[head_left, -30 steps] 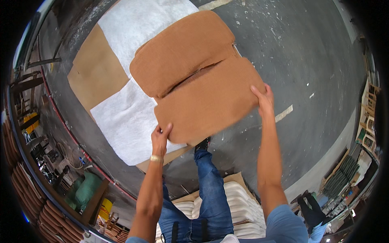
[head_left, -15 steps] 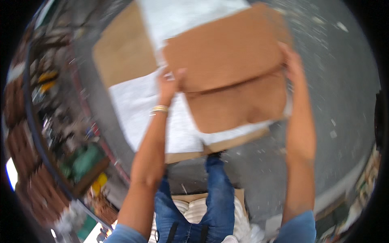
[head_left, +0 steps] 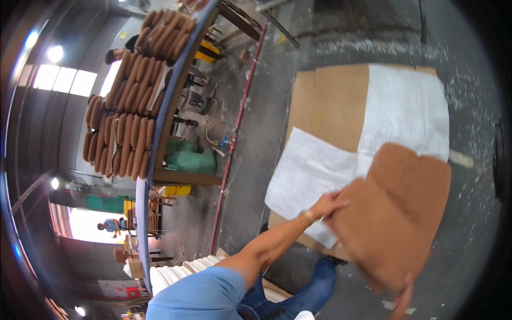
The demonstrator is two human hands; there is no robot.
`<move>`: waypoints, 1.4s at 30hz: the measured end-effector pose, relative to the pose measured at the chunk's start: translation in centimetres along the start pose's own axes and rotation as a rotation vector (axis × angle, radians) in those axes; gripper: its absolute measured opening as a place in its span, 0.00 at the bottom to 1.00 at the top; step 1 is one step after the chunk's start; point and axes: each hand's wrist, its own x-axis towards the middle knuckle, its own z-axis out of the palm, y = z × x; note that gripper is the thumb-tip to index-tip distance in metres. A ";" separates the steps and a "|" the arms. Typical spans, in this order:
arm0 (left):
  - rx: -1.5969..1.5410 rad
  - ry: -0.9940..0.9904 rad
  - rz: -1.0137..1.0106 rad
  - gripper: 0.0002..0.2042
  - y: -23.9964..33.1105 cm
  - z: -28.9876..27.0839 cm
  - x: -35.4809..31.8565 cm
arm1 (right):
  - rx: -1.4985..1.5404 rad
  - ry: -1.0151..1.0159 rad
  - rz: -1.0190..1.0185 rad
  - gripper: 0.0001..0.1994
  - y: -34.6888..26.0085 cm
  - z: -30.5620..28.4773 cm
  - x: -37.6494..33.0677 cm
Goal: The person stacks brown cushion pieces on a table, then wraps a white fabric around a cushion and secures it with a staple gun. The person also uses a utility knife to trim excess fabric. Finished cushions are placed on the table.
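Observation:
A flat brown fabric cushion is tilted in front of me, held at two sides. Closed on its left edge is my left hand, which has a band at the wrist. My right hand, partly blurred, grips its lower right corner. Beyond it lies a second brown cushion section; whether the two are joined I cannot tell. That section partly covers a white cloth sheet. Another white sheet lies to the left, and both rest on flat tan cardboard on the floor.
On the left, a long table carries stacks of brown cushions. Beneath are green bags and a yellow bucket. A red pipe runs along the grey floor. One person stands in the background.
My view has turned, bringing the table and stacks into sight on the left. The held cushion has tilted toward the lower right, with both hands still on it.

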 end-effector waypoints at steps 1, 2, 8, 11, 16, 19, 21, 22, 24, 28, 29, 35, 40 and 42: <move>0.177 -0.028 -0.149 0.36 2.6 -0.5 -3.7 | 0.016 -0.080 -0.033 0.38 2.4 1.5 -4.7; 0.147 -0.017 -0.039 0.37 -0.7 -3.5 -7.0 | -0.007 0.219 0.180 0.38 1.1 8.3 -10.0; 0.123 0.061 -0.171 0.37 5.7 -13.9 -26.7 | 0.255 0.323 0.364 0.33 10.0 18.5 -22.3; 0.122 0.144 -0.107 0.37 9.6 -19.6 -32.9 | 0.168 0.224 0.306 0.33 10.3 28.2 -22.3; 0.072 0.261 0.329 0.38 16.2 -35.2 -38.7 | -0.005 0.004 0.101 0.34 9.1 47.9 -21.3; 0.292 0.406 0.547 0.39 22.7 -46.9 -42.5 | -0.108 -0.167 -0.054 0.34 9.0 60.0 -22.6; 0.441 0.521 0.847 0.36 28.0 -55.1 -46.0 | -0.166 -0.344 -0.186 0.35 9.1 68.0 -23.3; 0.340 0.341 0.935 0.33 34.2 -57.6 -50.6 | -0.177 -0.441 -0.272 0.35 9.0 70.9 -24.0; 0.549 0.575 1.172 0.31 39.5 -63.6 -55.8 | -0.144 -0.766 -0.445 0.35 8.9 76.8 -24.9; 0.628 0.800 1.426 0.36 51.1 -68.8 -66.1 | 0.365 -0.864 -0.533 0.37 8.2 89.3 -25.0; 0.595 0.855 1.563 0.36 53.6 -70.5 -67.0 | 0.520 -0.831 -0.547 0.38 7.6 92.6 -25.5; 0.620 0.973 1.481 0.29 62.0 -72.5 -79.8 | 0.593 -0.595 -0.764 0.33 5.4 113.4 -26.9; 0.475 1.254 1.622 0.34 65.9 -77.4 -74.9 | 0.657 -0.959 -0.712 0.33 2.9 126.0 -24.9; 0.408 1.196 1.649 0.37 68.7 -82.8 -72.2 | 0.633 -0.891 -0.798 0.33 0.5 130.1 -22.7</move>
